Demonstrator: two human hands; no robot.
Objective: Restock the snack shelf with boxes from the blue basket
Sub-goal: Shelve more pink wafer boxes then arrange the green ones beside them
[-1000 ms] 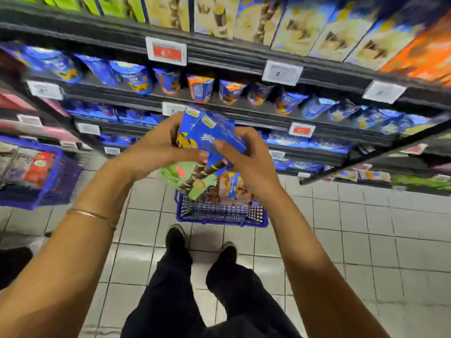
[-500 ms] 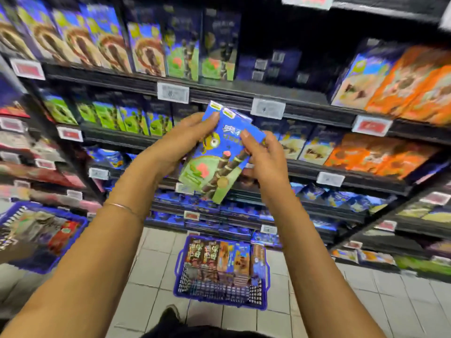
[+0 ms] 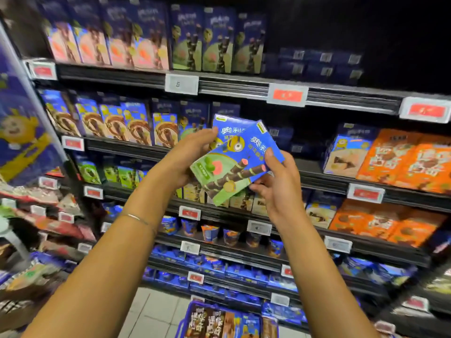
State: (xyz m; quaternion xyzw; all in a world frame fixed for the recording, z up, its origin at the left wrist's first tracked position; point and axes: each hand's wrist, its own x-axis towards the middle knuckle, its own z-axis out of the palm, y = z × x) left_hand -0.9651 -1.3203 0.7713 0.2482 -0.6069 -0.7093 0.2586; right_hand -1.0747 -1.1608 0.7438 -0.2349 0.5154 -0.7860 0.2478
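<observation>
Two blue-and-green snack boxes (image 3: 234, 159) with wafer rolls pictured on them are fanned out at chest height in front of the shelf (image 3: 234, 87). My left hand (image 3: 188, 157) grips their left edge, thumb on top. My right hand (image 3: 275, 184) pinches the front box at its right edge. Matching green boxes (image 3: 214, 45) stand on the top shelf, with a dark gap to their right. The blue basket (image 3: 195, 311) sits on the floor at the bottom edge, holding several boxes.
Shelves run across the whole view with price tags (image 3: 287, 95) on their fronts. Orange boxes (image 3: 410, 162) fill the right side, brown-swirl boxes (image 3: 114, 123) the left. Small cups (image 3: 210, 232) stand lower down. Bagged goods (image 3: 36, 203) crowd the left rack.
The view has tilted upward, bringing higher shelves in. Both hands have risen with the boxes, and the front box has slid to the right off the rear one.
</observation>
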